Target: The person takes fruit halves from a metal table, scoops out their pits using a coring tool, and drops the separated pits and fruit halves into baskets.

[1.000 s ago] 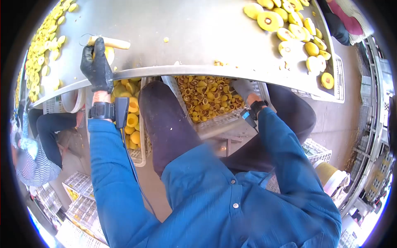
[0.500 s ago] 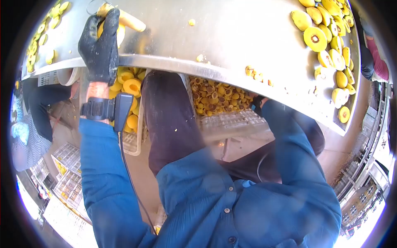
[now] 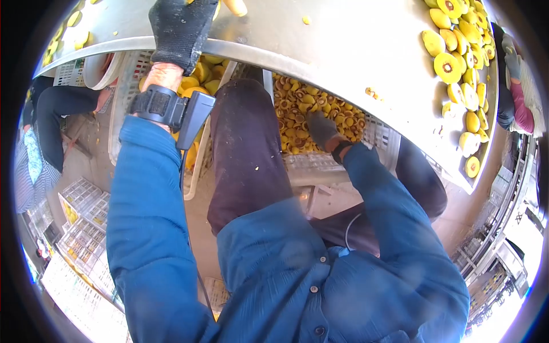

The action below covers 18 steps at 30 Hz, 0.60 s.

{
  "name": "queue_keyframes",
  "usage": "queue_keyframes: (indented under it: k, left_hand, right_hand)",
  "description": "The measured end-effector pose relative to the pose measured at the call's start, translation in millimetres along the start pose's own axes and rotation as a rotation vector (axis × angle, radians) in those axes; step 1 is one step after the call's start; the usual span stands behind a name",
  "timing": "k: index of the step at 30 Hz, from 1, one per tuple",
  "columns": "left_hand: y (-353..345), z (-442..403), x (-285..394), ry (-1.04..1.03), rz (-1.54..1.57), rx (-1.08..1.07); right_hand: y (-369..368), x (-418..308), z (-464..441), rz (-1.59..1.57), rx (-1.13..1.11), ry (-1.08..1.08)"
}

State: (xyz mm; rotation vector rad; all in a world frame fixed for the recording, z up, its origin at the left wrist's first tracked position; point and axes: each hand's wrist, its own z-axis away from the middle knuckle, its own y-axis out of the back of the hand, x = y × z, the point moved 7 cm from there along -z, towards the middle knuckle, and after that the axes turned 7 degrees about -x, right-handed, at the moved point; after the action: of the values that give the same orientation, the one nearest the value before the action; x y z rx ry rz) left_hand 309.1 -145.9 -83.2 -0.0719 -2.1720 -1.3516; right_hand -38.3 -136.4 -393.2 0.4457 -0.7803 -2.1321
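Where right hand (image 3: 322, 127) lies over cut pieces (image 3: 291, 108) in crate (image 3: 309, 163), below counter's (image 3: 320, 51) near edge, finger curl is hidden; hold, cannot tell. Pieces sit close to crate's near rim; dragging could spill some. Farther up, black-gloved left hand (image 3: 182, 31) above same edge; fingertips out of frame, closure and hold cannot tell. Pale handle (image 3: 235, 7) just right, inside near edge: long axis slants, visible end pointing right, toward that edge. Weak grip could let it roll off.
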Motion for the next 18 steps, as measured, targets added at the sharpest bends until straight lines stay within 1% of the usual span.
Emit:
queue_keyframes:
  k: [2,5,8,10,12,13,16,17,18]
  left_hand:
    - [-6,0,-5,0.123,-0.006,-0.087]
    - [16,1,52,-0.038,0.353,0.144]
    - [6,1,14,0.039,0.105,0.065]
    - [8,-1,9,0.050,0.092,0.090]
    - [6,4,9,0.072,0.087,0.104]
    - [6,6,11,0.081,0.083,0.113]
    - [13,1,55,0.023,0.417,0.096]
    - [11,0,52,0.000,0.410,0.137]
    - [12,-1,53,0.012,0.401,0.127]
  right_hand:
    - [-8,-4,5,0.065,-0.050,-0.048]
    - [-11,-1,3,0.021,-0.044,-0.006]
    - [-16,12,-5,-0.167,-0.100,-0.020]
    - [-48,29,-52,-0.216,0.065,0.165]
    - [-17,28,-32,-0.472,0.112,0.208]
    - [-1,40,-27,-0.703,0.086,0.159]
    - [71,22,2,-0.505,0.227,0.011]
    - [67,14,1,-0.290,0.359,0.056]
    - [60,12,-9,-0.211,0.427,0.058]
